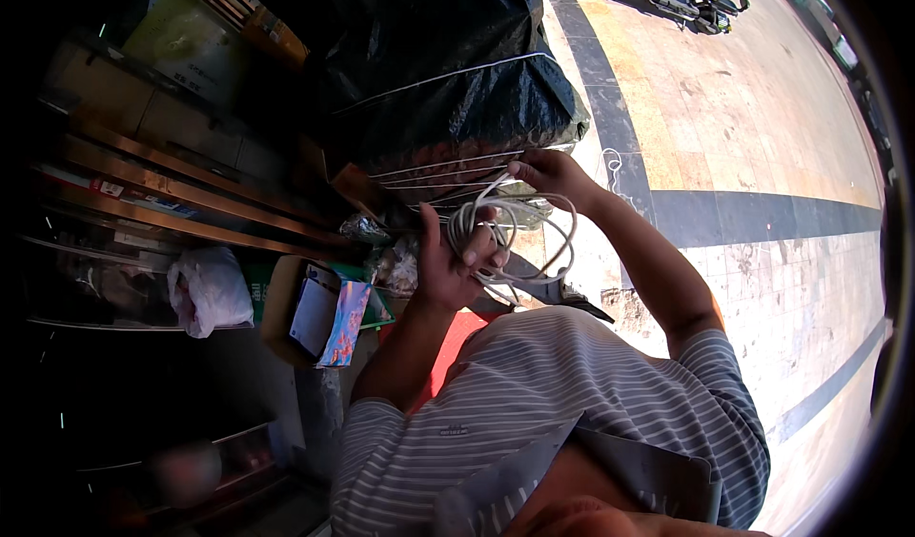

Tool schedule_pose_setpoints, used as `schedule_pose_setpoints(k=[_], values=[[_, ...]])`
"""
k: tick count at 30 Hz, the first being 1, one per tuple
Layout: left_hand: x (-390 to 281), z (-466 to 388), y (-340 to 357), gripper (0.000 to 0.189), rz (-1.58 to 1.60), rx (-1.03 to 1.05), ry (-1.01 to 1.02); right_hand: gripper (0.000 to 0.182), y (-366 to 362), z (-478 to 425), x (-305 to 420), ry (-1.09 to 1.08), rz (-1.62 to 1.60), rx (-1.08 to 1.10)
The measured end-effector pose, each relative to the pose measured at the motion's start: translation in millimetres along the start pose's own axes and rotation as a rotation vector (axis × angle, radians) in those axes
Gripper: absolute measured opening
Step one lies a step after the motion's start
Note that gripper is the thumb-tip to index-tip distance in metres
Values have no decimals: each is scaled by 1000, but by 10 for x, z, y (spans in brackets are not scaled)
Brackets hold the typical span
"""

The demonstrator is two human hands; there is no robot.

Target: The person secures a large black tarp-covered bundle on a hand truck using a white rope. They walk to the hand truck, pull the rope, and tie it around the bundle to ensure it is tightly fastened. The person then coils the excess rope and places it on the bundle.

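My left hand point(454, 265) holds a loosely coiled bundle of pale cord point(565, 251), its loops passing round the fingers while the thumb points up. To the right and a little higher, my right hand point(540, 172) pinches a part of the cord between thumb and fingers. Both hands are in front of a large stack under a dark plastic tarpaulin point(457, 108). White strings point(436, 172) run across the stack's lower part, and one more crosses the tarpaulin higher up. Whether the cord in my hands joins these strings, I cannot tell.
Left of my hands stand an open cardboard box point(279, 322) and a white plastic bag point(218, 290) by dark shelving. A red surface point(454, 344) lies below my left forearm. Tiled pavement point(715, 129) spreads to the right, with a parked scooter point(679, 1) at the top.
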State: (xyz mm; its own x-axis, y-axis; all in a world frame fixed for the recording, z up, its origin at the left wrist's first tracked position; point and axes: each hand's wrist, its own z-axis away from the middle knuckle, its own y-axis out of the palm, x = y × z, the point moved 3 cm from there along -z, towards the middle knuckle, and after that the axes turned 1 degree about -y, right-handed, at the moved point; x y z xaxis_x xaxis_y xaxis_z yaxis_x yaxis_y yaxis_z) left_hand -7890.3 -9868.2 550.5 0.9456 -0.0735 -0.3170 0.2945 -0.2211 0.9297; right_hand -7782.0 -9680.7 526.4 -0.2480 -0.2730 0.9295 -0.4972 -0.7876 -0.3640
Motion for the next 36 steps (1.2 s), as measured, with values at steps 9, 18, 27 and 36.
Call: schedule_pose_setpoints(k=[9, 18, 27, 36], values=[[-353, 315, -473, 99, -1150, -208, -233, 18, 419, 603, 736, -316, 176, 306], [-727, -51, -65, 48, -787, -295, 508, 46, 999, 548, 115, -91, 460, 477], [-132, 413, 105, 76, -414, 206, -17, 26, 10, 5, 188, -187, -104, 191], [-232, 600, -308, 67, -1100, -205, -317, 15, 454, 517, 1083, -394, 69, 295]])
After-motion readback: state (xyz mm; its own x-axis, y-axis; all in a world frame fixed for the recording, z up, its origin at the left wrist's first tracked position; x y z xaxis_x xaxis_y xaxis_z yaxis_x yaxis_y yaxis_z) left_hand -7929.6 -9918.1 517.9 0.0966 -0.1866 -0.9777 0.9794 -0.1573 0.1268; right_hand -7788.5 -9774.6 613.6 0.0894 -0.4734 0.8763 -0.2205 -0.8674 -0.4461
